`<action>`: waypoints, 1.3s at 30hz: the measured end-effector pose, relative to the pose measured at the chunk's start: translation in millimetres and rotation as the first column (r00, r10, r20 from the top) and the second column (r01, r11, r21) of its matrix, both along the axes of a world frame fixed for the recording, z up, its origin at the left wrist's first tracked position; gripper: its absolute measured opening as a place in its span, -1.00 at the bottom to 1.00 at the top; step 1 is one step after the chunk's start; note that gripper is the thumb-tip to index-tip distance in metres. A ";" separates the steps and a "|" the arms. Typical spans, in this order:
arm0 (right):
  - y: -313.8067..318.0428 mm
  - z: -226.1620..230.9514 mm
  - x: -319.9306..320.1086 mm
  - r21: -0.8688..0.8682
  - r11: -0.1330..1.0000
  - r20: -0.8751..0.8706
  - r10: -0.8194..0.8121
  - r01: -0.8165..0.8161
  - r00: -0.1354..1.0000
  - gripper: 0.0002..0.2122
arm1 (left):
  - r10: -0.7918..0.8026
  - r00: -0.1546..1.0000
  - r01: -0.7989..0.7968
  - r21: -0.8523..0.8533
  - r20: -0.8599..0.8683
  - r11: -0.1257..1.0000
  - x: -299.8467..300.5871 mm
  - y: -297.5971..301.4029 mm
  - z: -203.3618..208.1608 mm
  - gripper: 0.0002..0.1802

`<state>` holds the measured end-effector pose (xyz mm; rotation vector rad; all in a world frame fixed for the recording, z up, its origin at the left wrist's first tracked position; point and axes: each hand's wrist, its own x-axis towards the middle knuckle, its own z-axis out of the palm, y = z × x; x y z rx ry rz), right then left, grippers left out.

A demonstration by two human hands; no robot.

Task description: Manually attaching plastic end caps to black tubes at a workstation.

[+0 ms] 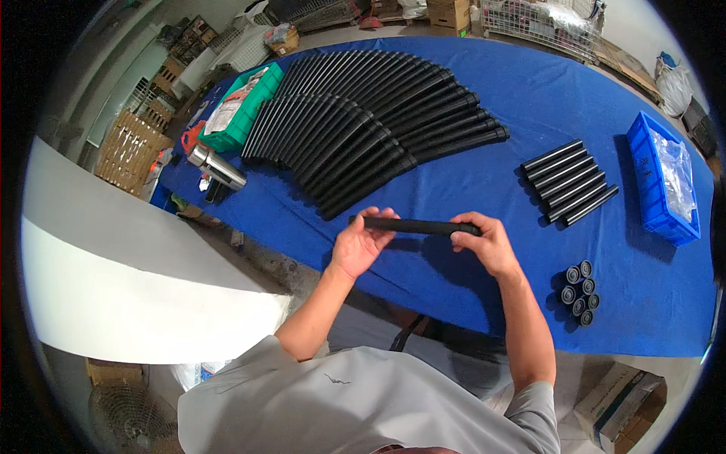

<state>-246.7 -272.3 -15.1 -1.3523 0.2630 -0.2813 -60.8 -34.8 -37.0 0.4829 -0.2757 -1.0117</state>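
Note:
Across both hands lies a black tube [416, 225], held roughly level above the near edge of the blue-covered table. My left hand [361, 244] has its thumb and fingers around the tube's left end. At the other end, where a slightly thicker black collar shows, my right hand [485, 244] grips with thumb and fingers. Beyond my hands, many similar black tubes [340, 129] lie side by side in two fanned rows. To the right are several shorter black tubes [569, 181] in a row. Nearer me on that side stands a cluster of round black caps [580, 293].
A blue bin [643, 163] with clear plastic bags [674, 181] stands at the right. At the far left are a green bin [227, 138] with papers and a silver metal cylinder [217, 166]. An open cardboard box [620, 405] sits below the table's right side.

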 end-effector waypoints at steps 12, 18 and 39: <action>1.7 4.8 -2.6 -0.044 0.999 -0.001 0.010 -0.010 1.000 -0.77 | -0.322 -0.573 -0.485 0.004 0.754 0.875 -30.4 -29.4 69.2 -0.52; 2.2 3.9 1.6 -0.084 0.996 -0.014 0.017 -0.018 1.000 -0.78 | -0.389 -0.433 -0.493 0.147 0.813 0.857 -21.8 -30.6 56.6 -0.61; -12.8 4.6 1.2 -0.048 0.981 -0.030 -0.191 0.190 0.981 -0.38 | -0.471 -0.459 -0.811 -0.138 0.753 0.569 68.6 -27.5 55.6 -0.68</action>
